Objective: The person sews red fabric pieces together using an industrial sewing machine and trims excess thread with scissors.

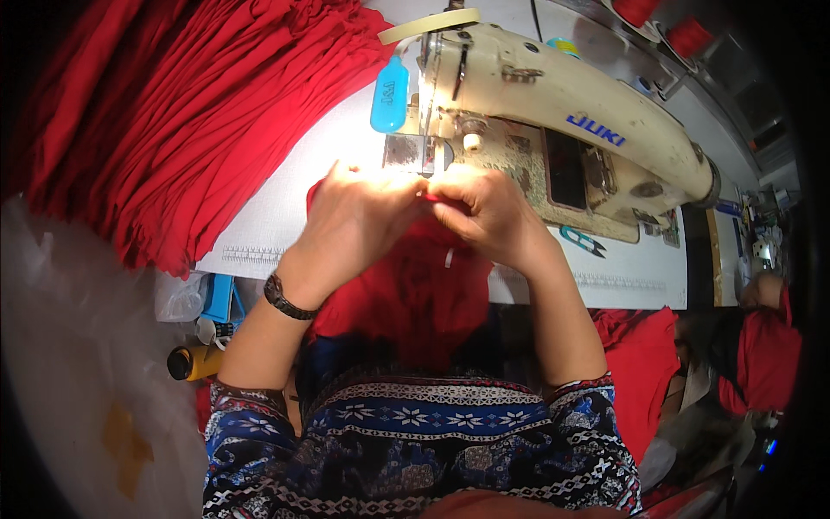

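Both my hands meet at the needle area of a cream sewing machine (510, 73). A piece of red fabric (406, 294) hangs from them over the table edge toward my lap. My left hand (367, 208), below a dark wristband, grips the fabric's upper edge, its fingertips partly lost in bright light. My right hand (480, 203) pinches the same edge between thumb and curled fingers, just right of the left hand. The needle and presser foot (428, 156) stand right beyond my fingertips. A blue lamp (391, 95) lights this spot.
A large heap of gathered red fabric (207, 112) covers the table's left side. Small teal thread snips (582, 241) lie right of my right hand. Red thread spools (687, 37) stand at the back right. More red cloth (635, 372) hangs below the table at the right.
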The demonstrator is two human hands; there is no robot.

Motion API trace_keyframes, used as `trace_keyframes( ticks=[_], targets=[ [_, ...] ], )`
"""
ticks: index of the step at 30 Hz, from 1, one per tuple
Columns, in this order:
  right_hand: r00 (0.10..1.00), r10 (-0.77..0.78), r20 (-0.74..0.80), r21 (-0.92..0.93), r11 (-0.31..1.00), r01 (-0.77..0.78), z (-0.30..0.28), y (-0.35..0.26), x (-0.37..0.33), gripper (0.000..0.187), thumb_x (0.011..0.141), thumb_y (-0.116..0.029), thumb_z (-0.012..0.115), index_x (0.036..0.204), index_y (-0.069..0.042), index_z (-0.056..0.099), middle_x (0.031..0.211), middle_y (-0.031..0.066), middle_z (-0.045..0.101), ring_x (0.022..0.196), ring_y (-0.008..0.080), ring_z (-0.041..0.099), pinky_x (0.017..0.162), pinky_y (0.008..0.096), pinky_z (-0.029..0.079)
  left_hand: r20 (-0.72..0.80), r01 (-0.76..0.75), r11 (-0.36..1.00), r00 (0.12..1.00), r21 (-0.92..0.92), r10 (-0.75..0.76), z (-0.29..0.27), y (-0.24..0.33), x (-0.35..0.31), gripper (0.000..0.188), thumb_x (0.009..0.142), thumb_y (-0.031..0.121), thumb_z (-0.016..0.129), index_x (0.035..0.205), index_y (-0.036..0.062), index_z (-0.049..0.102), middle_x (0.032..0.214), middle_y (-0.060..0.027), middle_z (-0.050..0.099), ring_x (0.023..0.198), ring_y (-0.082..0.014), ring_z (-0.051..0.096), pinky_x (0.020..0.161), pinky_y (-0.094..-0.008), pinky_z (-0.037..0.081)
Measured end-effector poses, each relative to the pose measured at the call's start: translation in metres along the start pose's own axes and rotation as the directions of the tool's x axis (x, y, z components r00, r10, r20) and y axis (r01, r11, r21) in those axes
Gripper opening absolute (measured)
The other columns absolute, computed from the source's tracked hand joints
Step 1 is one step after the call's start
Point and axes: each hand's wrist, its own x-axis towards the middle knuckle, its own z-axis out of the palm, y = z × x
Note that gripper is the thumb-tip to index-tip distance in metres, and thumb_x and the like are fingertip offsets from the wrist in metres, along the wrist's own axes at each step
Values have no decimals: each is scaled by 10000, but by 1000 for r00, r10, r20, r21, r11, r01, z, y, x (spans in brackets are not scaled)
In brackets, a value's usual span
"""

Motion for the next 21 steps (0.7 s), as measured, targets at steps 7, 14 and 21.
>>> trace_keyframes(
  ticks=[7, 14, 21],
  targets=[
    [950, -54, -308, -98, 995, 25, -25, -54, -23, 244, 811, -89, 696, 1044, -25, 665, 965, 189, 626, 935, 400, 621, 797, 459, 501, -290, 17, 954, 954, 299, 74, -84, 30, 23, 173, 778, 41, 729, 943, 51, 678, 811, -108, 600, 693, -307, 623, 600, -381, 495],
    [894, 138, -427, -37, 985, -169, 1, -56, -68, 331, 804, -28, 691, 1121, -11, 597, 997, 167, 600, 809, 305, 633, 729, 389, 518, -620, 127, 931, 775, 342, 122, -152, 26, 23, 81, 791, 87, 678, 839, 65, 616, 758, -81, 582, 657, -272, 602, 585, -407, 471],
    [924, 342, -174, 824, 564, -54, 12, -28, -98, 148, 912, -40, 586, 1059, -40, 601, 955, 46, 646, 777, 119, 620, 699, 289, 512, -474, 25, 904, 845, -426, -246, -117, -30, -9, 69, 845, 20, 512, 897, -8, 547, 827, -70, 566, 750, -146, 535, 708, -300, 455]
  ],
)
